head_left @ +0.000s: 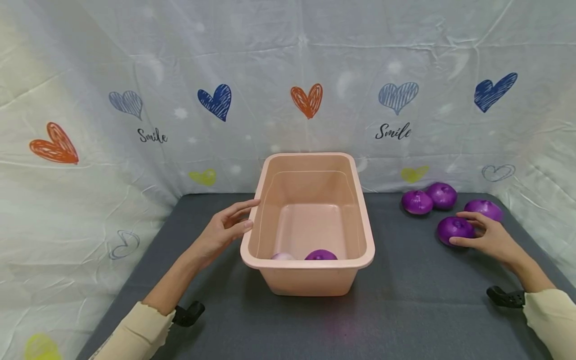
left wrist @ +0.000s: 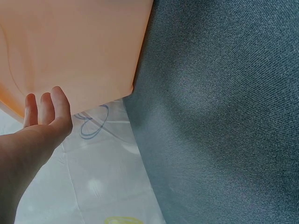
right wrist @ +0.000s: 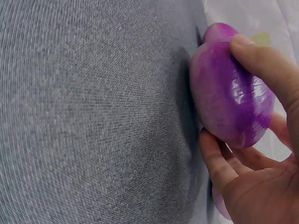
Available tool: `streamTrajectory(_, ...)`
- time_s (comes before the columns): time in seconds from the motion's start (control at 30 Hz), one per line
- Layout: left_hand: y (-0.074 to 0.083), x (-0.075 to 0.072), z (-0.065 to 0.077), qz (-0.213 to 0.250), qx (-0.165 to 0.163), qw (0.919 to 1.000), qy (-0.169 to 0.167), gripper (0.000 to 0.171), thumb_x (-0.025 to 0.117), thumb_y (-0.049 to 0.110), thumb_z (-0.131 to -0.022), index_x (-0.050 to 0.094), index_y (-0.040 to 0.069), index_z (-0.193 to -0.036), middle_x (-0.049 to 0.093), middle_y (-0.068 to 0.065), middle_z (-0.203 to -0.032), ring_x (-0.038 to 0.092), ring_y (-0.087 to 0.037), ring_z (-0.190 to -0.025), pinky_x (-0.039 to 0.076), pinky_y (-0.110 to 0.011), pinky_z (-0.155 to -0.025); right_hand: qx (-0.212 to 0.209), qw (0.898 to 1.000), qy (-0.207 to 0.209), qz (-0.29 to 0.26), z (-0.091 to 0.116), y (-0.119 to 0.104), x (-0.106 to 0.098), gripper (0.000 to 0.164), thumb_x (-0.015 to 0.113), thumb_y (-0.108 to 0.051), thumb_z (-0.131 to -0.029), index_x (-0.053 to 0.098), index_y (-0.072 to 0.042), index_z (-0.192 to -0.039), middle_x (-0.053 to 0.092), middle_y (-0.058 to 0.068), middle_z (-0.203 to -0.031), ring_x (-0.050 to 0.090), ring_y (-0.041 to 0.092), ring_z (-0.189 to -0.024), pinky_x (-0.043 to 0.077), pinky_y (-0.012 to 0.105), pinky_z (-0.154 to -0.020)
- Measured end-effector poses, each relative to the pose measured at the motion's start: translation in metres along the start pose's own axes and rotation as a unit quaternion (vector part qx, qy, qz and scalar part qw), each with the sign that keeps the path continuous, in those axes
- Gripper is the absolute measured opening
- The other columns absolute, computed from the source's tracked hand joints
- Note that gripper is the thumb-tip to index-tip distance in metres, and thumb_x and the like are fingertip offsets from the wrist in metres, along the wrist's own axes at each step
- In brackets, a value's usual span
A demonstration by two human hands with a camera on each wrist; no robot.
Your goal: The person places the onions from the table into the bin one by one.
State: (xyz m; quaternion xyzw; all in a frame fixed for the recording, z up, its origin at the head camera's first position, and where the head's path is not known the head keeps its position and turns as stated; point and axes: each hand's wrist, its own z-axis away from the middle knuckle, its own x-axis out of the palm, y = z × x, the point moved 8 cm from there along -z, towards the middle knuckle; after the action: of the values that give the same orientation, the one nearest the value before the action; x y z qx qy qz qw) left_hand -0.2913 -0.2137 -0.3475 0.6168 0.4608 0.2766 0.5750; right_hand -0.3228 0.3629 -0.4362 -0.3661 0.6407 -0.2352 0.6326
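A shiny purple onion (head_left: 452,229) sits on the table at the right, and my right hand (head_left: 490,240) grips it. In the right wrist view the thumb lies on one side of this onion (right wrist: 224,93) and the fingers curl round the other. My left hand (head_left: 222,230) touches the left rim of a pink plastic basin (head_left: 308,280) with fairly straight fingers; the left wrist view shows those fingers (left wrist: 60,102) by the basin's wall. Inside the basin are a purple onion (head_left: 321,255) and a pale pinkish thing (head_left: 283,256), both partly hidden by the near rim.
Beyond the held onion lie more purple onions: one (head_left: 417,202) touching another (head_left: 442,195), and a third (head_left: 484,209) behind my right hand. A dark grey cloth (head_left: 405,315) covers the table. A white curtain (head_left: 265,60) with printed hearts hangs behind and at the sides.
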Motion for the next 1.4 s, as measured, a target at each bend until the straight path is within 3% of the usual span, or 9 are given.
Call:
streamTrajectory(0.13, 0.0, 0.0, 0.0, 0.002, 0.001, 1.0, 0.0, 0.054, 0.059, 0.011, -0.104, 0.044, 0.012, -0.155, 0.041, -0.014, -0.154, 0.047, -0.033, -0.135, 0.048, -0.038, -0.102, -0.003, 1.0, -0.001, -0.004, 0.002, -0.002, 0.0, 0.074, 0.08, -0.024, -0.091, 0.042, 0.007, -0.146, 0.029, 0.036, -0.153, 0.034, 0.063, -0.131, 0.036, 0.073, -0.095)
streamTrajectory(0.23, 0.0, 0.0, 0.001, 0.001, 0.001, 1.0, 0.001, 0.053, 0.059, 0.011, -0.104, 0.044, 0.011, -0.155, 0.041, -0.015, -0.154, 0.047, -0.033, -0.135, 0.048, -0.038, -0.102, -0.008, 1.0, 0.001, 0.001, 0.004, -0.004, -0.001, 0.071, 0.079, -0.024, -0.092, 0.043, 0.005, -0.146, 0.031, 0.034, -0.153, 0.036, 0.061, -0.13, 0.048, 0.044, -0.095)
streamTrajectory(0.37, 0.0, 0.0, 0.001, 0.0, 0.002, 1.0, 0.003, 0.053, 0.06, 0.011, -0.104, 0.044, 0.011, -0.155, 0.041, -0.014, -0.154, 0.047, -0.033, -0.135, 0.048, -0.038, -0.102, -0.018, 1.0, 0.009, -0.002, 0.01, -0.009, -0.005, 0.066, 0.078, -0.021, -0.093, 0.046, 0.001, -0.146, 0.032, 0.03, -0.153, 0.045, 0.05, -0.128, 0.042, 0.009, -0.076)
streamTrajectory(0.47, 0.0, 0.0, 0.0, 0.001, 0.005, 1.0, 0.003, 0.053, 0.059, 0.01, -0.104, 0.044, 0.01, -0.154, 0.041, -0.014, -0.154, 0.046, -0.033, -0.136, 0.047, -0.038, -0.102, -0.023, 1.0, 0.015, -0.014, 0.016, -0.013, -0.009, 0.063, 0.077, -0.019, -0.094, 0.047, -0.003, -0.148, 0.033, 0.028, -0.152, 0.055, 0.02, -0.12, 0.044, 0.009, -0.076)
streamTrajectory(0.6, 0.0, 0.001, -0.001, 0.003, 0.005, 1.0, 0.004, 0.052, 0.06, 0.01, -0.104, 0.045, 0.01, -0.154, 0.041, -0.012, -0.155, 0.043, -0.035, -0.138, 0.047, -0.039, -0.103, -0.019, 0.999, 0.019, -0.038, 0.022, -0.018, -0.012, 0.062, 0.075, -0.017, -0.095, 0.047, -0.007, -0.15, 0.033, 0.028, -0.15, 0.052, -0.008, -0.103, 0.049, 0.013, -0.076)
streamTrajectory(0.8, 0.0, 0.0, -0.001, 0.001, 0.001, 0.9999, 0.01, 0.052, 0.061, 0.011, -0.103, 0.047, 0.011, -0.153, 0.041, -0.012, -0.155, 0.041, -0.037, -0.138, 0.047, -0.039, -0.103, -0.016, 0.997, 0.033, -0.064, 0.027, -0.026, -0.013, 0.062, 0.074, -0.017, -0.097, 0.045, -0.009, -0.151, 0.029, 0.03, -0.149, 0.053, -0.01, -0.1, 0.053, 0.019, -0.073)
streamTrajectory(1.1, 0.0, -0.002, 0.001, 0.007, -0.001, 0.9998, 0.017, 0.052, 0.061, 0.011, -0.103, 0.046, 0.011, -0.153, 0.041, -0.014, -0.154, 0.047, -0.031, -0.135, 0.047, -0.038, -0.102, -0.026, 0.995, 0.034, -0.09, 0.03, -0.037, -0.015, 0.058, 0.071, -0.01, -0.098, 0.047, -0.018, -0.151, 0.038, 0.027, -0.14, 0.058, -0.007, -0.099, 0.056, 0.021, -0.073)
streamTrajectory(1.27, 0.0, -0.002, 0.001, 0.009, -0.003, 0.9999, 0.014, 0.052, 0.062, 0.011, -0.103, 0.046, 0.01, -0.153, 0.041, -0.014, -0.154, 0.045, -0.031, -0.136, 0.047, -0.038, -0.103, -0.028, 0.996, 0.031, -0.081, 0.029, -0.045, -0.014, 0.057, 0.071, -0.012, -0.098, 0.047, -0.017, -0.151, 0.039, 0.027, -0.141, 0.057, -0.007, -0.101, 0.054, 0.019, -0.075)
streamTrajectory(1.4, 0.001, -0.002, -0.001, 0.006, -0.002, 0.9999, 0.011, 0.052, 0.062, 0.01, -0.103, 0.047, 0.009, -0.153, 0.04, -0.012, -0.155, 0.043, -0.033, -0.138, 0.046, -0.04, -0.104, -0.023, 0.997, 0.024, -0.063, 0.027, -0.052, -0.012, 0.061, 0.071, -0.019, -0.099, 0.045, -0.016, -0.153, 0.036, 0.024, -0.145, 0.056, 0.009, -0.113, 0.053, 0.017, -0.077)
